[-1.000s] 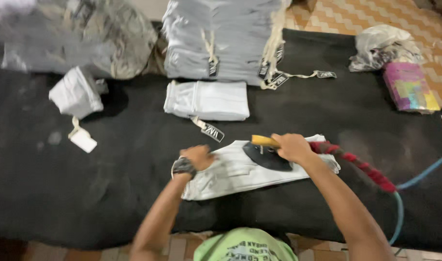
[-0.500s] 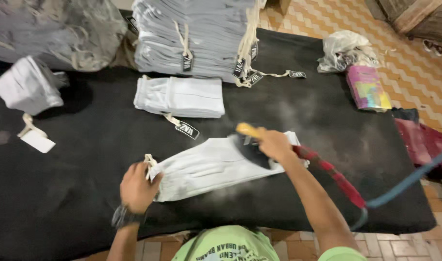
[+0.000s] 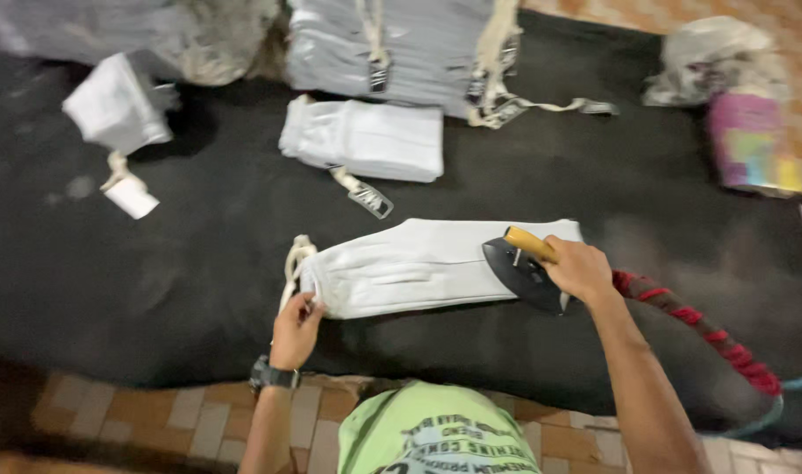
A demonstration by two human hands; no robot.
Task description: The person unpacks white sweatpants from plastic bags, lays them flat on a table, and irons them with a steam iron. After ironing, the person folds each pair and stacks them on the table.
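Right now my right hand point(image 3: 579, 268) is closed around the iron point(image 3: 524, 268), pressing the right end of the folded white garment point(image 3: 418, 268) lying on the black pad point(image 3: 199, 254); my left hand point(image 3: 296, 329) pinches its left edge. Lingering could scorch the cloth.

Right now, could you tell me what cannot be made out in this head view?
- Iron soleplate: hidden, face down on the folded white garment.
- Right hand palm side: hidden around the wooden handle.
- Left hand fingertips: blurred at the garment's end.
- Grey stack: cut off by the top edge.
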